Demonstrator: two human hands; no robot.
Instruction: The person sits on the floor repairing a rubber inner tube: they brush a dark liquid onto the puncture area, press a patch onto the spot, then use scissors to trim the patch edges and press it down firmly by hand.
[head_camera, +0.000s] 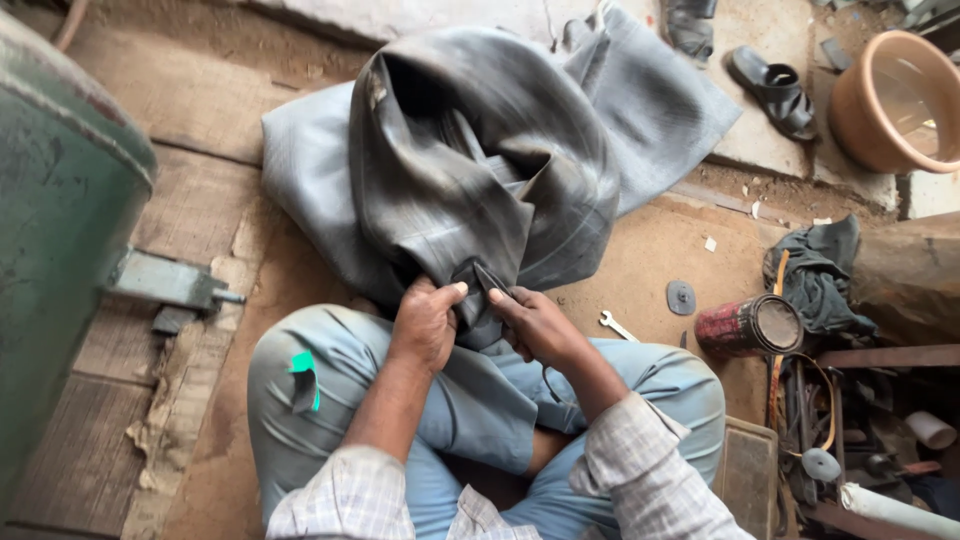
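Note:
A large, limp, dark grey rubber inner tube lies crumpled on the ground in front of my crossed legs in light blue trousers. My left hand pinches a fold of the tube at its near edge, thumb on top. My right hand grips the same fold from the right, fingers curled onto the rubber. Both hands meet just above my knees, holding a small dark pleat between them.
A green metal tank stands at the left. At the right lie a small spanner, a round rubber patch, a red can, a dark rag, sandals, an orange tub and scattered tools.

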